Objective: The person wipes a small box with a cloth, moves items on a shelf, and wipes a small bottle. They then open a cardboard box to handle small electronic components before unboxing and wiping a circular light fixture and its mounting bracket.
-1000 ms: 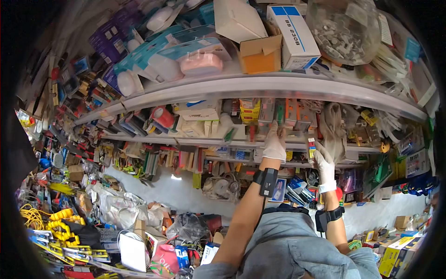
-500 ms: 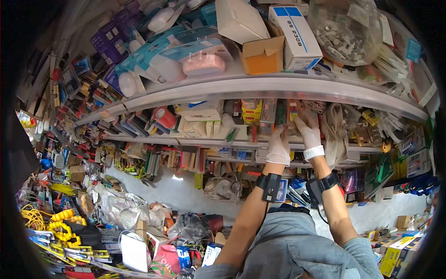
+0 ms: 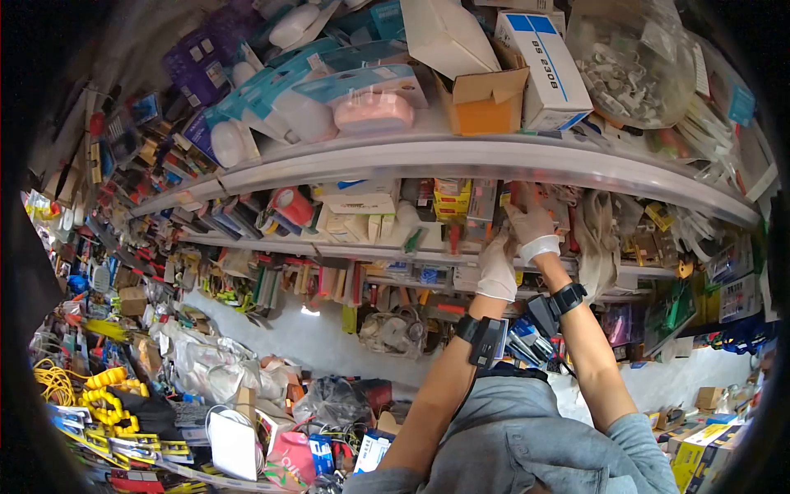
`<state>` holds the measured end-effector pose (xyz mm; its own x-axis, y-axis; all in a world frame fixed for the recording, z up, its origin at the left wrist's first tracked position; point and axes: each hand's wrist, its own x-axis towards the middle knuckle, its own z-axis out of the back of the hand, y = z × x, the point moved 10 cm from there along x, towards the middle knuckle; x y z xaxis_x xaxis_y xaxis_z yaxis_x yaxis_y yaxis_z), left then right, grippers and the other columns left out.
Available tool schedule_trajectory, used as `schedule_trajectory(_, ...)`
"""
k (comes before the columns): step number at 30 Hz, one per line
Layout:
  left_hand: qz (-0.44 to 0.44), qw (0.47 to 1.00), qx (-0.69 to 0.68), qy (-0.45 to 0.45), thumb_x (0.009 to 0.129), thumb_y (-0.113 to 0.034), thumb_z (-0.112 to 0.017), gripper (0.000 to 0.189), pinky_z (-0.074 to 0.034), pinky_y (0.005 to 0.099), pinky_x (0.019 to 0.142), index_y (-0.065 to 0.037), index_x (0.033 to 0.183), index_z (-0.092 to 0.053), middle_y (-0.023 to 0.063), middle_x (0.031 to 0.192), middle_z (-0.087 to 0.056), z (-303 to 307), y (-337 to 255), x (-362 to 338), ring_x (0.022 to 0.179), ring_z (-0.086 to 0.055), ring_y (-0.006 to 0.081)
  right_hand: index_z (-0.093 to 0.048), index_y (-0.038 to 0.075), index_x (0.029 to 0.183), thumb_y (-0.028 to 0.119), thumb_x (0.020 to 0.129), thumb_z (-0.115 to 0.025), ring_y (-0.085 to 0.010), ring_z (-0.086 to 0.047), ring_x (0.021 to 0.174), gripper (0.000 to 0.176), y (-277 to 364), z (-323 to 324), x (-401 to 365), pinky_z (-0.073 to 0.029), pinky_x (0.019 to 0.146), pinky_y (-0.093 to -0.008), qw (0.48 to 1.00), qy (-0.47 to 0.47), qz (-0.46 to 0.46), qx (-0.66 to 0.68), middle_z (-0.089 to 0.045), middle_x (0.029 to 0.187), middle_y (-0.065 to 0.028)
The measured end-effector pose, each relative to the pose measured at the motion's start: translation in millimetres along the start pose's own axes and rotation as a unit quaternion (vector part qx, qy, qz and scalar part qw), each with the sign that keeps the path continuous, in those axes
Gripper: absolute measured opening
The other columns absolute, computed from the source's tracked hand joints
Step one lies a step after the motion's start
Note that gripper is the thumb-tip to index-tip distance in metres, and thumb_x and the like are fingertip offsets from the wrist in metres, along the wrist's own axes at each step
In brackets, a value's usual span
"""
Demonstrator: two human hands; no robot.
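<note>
Both my hands wear white gloves and reach into the middle shelf, close together. My left hand (image 3: 497,270) is closed low at the shelf's front edge, fingers drawn together; what they hold, if anything, is hidden. Just above and to its right, my right hand (image 3: 532,224) has its fingers extended among small red packs (image 3: 521,194) under the upper shelf. Left of the hands stand a grey box (image 3: 480,200) and yellow boxes (image 3: 452,198). A pale cloth-like bundle (image 3: 594,239) hangs to the right.
The upper shelf's rail (image 3: 461,148) runs right above my hands. On it rest a white-and-blue box (image 3: 541,70), an open carton (image 3: 487,99), pink and teal blister packs (image 3: 374,111) and a clear bag of small parts (image 3: 629,70). Goods crowd the lower left, including yellow cable (image 3: 54,384).
My right hand has shifted left and slightly down toward the left hand. The left hand has dropped a little, and the two now nearly meet. The view has shifted slightly.
</note>
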<state>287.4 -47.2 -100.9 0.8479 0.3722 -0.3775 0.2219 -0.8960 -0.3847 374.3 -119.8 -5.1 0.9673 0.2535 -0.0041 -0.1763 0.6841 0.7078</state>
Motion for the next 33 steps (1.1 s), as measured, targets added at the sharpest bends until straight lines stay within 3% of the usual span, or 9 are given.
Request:
schedule_trajectory(9, 0.055, 0.989, 0.125, -0.066, 0.093, -0.011, -0.061, 0.029, -0.049, 0.0276, 0.079, -0.003, 0.121, -0.059, 0.0065, 0.110, -0.064, 28.7, -14.0, -28.3, 0.099, -0.060, 0.0169, -0.024, 0.012, 0.152, 0.047, 0.088, -0.059, -0.0459, -0.063, 0.098, 0.081, 8.7, 12.7, -10.3, -0.051, 0.084, -0.0493, 0.998, 0.037, 0.029, -0.034, -0.065, 0.106, -0.0304)
schedule_trajectory(12, 0.036, 0.930, 0.367, -0.016, 0.090, -0.011, -0.066, 0.036, -0.050, 0.0282, 0.082, -0.008, 0.125, -0.059, 0.0044, 0.106, -0.066, 33.4, -55.6, -48.9, 0.101, -0.062, 0.0181, -0.023, 0.011, 0.153, 0.042, 0.088, -0.061, -0.0431, -0.064, 0.101, 0.082, 7.4, 18.1, -21.0, -0.052, 0.084, -0.0460, 0.998, 0.023, 0.050, 0.010, -0.064, 0.110, -0.0300)
schedule_trajectory(16, -0.411, 0.602, 0.674, -0.119, 0.088, -0.017, -0.068, 0.044, -0.049, 0.0382, 0.091, -0.005, 0.128, -0.056, 0.0124, 0.123, -0.060, 15.9, -176.6, -79.5, 0.107, -0.062, 0.0285, -0.027, 0.010, 0.152, 0.023, 0.090, -0.061, -0.0287, -0.070, 0.091, 0.072, -3.1, 26.0, -36.8, -0.054, 0.076, -0.0360, 0.983, 0.017, 0.042, 0.179, -0.066, 0.113, -0.0272)
schedule_trajectory(17, -0.411, 0.602, 0.674, -0.120, 0.088, -0.017, -0.068, 0.044, -0.049, 0.0382, 0.091, -0.005, 0.128, -0.056, 0.0124, 0.123, -0.060, 19.4, -189.8, -75.9, 0.107, -0.062, 0.0285, -0.027, 0.010, 0.152, 0.023, 0.090, -0.061, -0.0287, -0.070, 0.091, 0.072, -2.8, 26.1, -41.4, -0.054, 0.076, -0.0360, 0.983, 0.018, 0.042, 0.179, -0.066, 0.113, -0.0272)
schedule_trajectory(19, -0.431, 0.432, 0.757, -0.233, 0.081, -0.034, -0.073, 0.056, -0.048, 0.0458, 0.089, -0.004, 0.126, -0.055, 0.0221, 0.114, -0.060, 20.2, -217.1, -83.5, 0.102, -0.061, 0.0357, -0.041, 0.008, 0.146, 0.015, 0.094, -0.059, -0.0068, -0.050, 0.066, 0.056, -10.7, 32.7, -52.3, -0.044, 0.060, -0.0236, 0.965, -0.026, 0.002, 0.263, -0.061, 0.082, -0.0023)
schedule_trajectory(23, -0.233, 0.455, 0.827, -0.235, 0.082, -0.040, -0.069, 0.063, -0.050, 0.0478, 0.085, 0.003, 0.126, -0.055, 0.0254, 0.103, -0.064, 68.3, -211.2, -48.7, 0.102, -0.061, 0.0390, -0.048, 0.000, 0.139, 0.010, 0.095, -0.053, -0.0080, -0.050, 0.066, 0.046, -18.1, 4.1, -76.3, -0.042, 0.058, -0.0237, 0.945, 0.026, 0.013, 0.326, -0.058, 0.079, -0.0024)
schedule_trajectory(27, -0.285, 0.481, 0.801, -0.212, 0.084, -0.037, -0.068, 0.057, -0.050, 0.0458, 0.083, 0.004, 0.123, -0.059, 0.0247, 0.100, -0.066, 62.8, -212.6, -60.7, 0.100, -0.062, 0.0380, -0.054, -0.001, 0.132, 0.019, 0.093, -0.057, -0.0168, -0.057, 0.069, 0.043, -35.3, -22.1, -97.7, -0.048, 0.068, -0.0295, 0.965, 0.046, 0.032, 0.258, -0.061, 0.075, -0.0101)
schedule_trajectory(30, -0.205, 0.745, 0.612, -0.172, 0.089, -0.035, -0.069, 0.047, -0.048, 0.0337, 0.075, -0.001, 0.121, -0.063, 0.0081, 0.097, -0.069, 114.7, -206.8, -36.1, 0.084, -0.063, 0.0198, -0.055, 0.001, 0.131, 0.020, 0.093, -0.059, -0.0150, -0.057, 0.069, 0.043, -25.2, -24.9, -115.7, -0.047, 0.068, -0.0285, 0.955, 0.081, -0.009, 0.287, -0.061, 0.074, -0.0095)
schedule_trajectory(33, -0.101, 0.907, 0.375, -0.163, 0.091, -0.032, -0.068, 0.045, -0.046, 0.0283, 0.073, -0.001, 0.123, -0.061, 0.0032, 0.102, -0.066, 140.0, -178.0, -44.5, 0.085, -0.058, 0.0107, -0.056, 0.000, 0.131, 0.019, 0.093, -0.059, -0.0124, -0.055, 0.068, 0.042, -32.8, -37.5, -119.8, -0.047, 0.066, -0.0280, 0.948, 0.124, -0.054, 0.289, -0.061, 0.074, -0.0080)
